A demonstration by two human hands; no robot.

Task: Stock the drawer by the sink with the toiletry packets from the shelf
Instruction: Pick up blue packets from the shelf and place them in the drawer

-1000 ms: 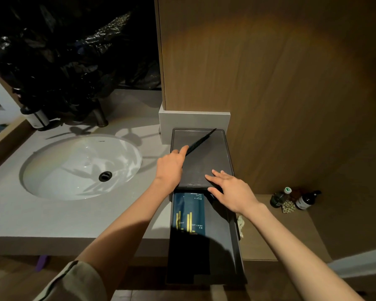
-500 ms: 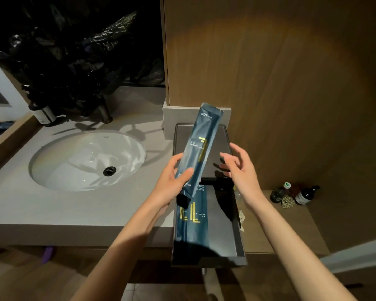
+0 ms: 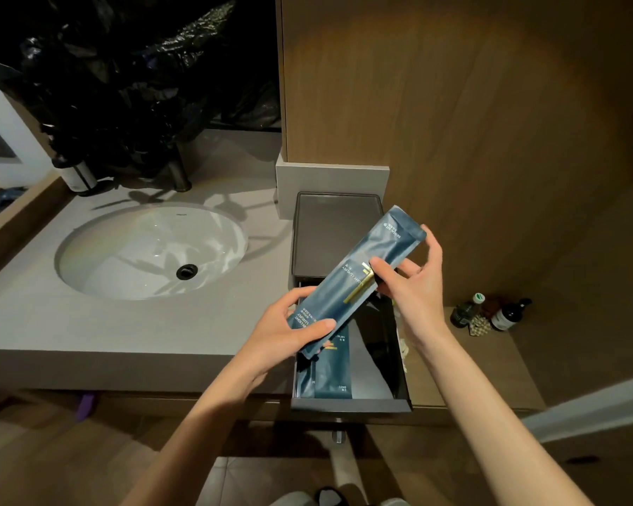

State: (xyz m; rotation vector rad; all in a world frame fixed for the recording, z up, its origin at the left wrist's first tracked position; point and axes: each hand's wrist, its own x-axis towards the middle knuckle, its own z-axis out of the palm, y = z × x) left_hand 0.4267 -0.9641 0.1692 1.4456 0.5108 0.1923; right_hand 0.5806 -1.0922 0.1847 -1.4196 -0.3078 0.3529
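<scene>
Head view: a white sink [image 3: 150, 250] sits in a grey counter [image 3: 88, 323], with black bags [image 3: 125, 67] heaped behind the tap [image 3: 178, 169]. To its right a dark tray [image 3: 326, 228] lies above the rear of the open drawer [image 3: 351, 405]. A stowed packet [image 3: 331, 374] lies in the drawer's left side. Bottles [image 3: 507, 316] stand on a low ledge [image 3: 490, 359] further right.

The packet [image 3: 355, 286] slants in the air above the drawer, clear of it. The left hand [image 3: 282, 337] pinches its lower end, thumb on the front, fingers behind. The right hand [image 3: 413, 283] grips its upper half, thumb across the front, fingers curled behind the top edge.
</scene>
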